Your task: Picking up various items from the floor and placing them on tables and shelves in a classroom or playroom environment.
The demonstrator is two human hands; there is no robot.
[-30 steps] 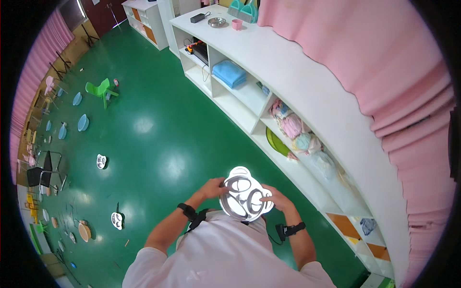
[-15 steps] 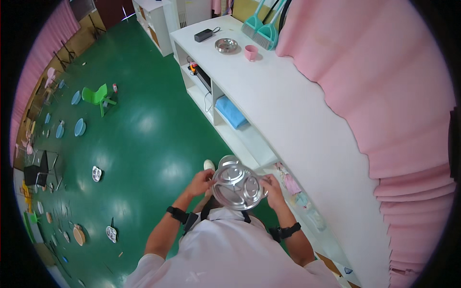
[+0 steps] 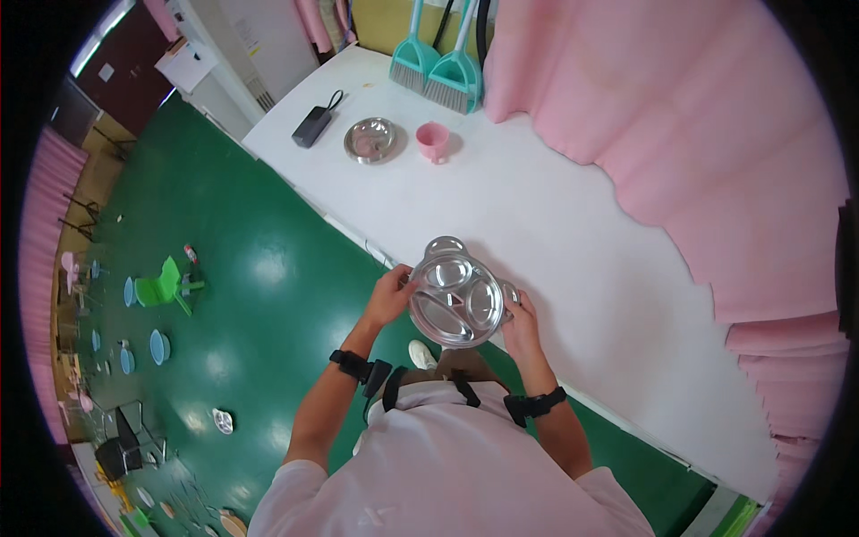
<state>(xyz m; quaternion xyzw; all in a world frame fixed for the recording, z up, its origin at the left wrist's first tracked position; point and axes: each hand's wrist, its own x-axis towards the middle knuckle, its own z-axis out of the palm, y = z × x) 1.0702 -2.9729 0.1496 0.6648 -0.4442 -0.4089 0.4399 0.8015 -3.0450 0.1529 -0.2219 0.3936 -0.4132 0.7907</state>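
Observation:
A round, shiny metal divided plate (image 3: 455, 300) with ear-like tabs is held level in front of me, over the near edge of the white counter (image 3: 573, 295). My left hand (image 3: 390, 295) grips its left rim, fingers closed. On the other side my right hand (image 3: 521, 324) is closed round the right rim beside a tab. Farther along the counter stand a metal bowl (image 3: 369, 140) and a pink cup (image 3: 432, 141). Left of the bowl lies a black box-shaped device (image 3: 312, 126) with a wrist loop.
Two teal dustpans with brushes (image 3: 454, 82) lean at the counter's far end. A pink curtain (image 3: 626, 116) hangs along its right side. On the green floor (image 3: 259, 259) are a green chair (image 3: 167, 285), blue basins (image 3: 159, 347) and another metal divided plate (image 3: 223, 421).
I have moved nearer the counter and turned toward it. The divided plate, still in both hands, has risen from beside the counter to over its near edge.

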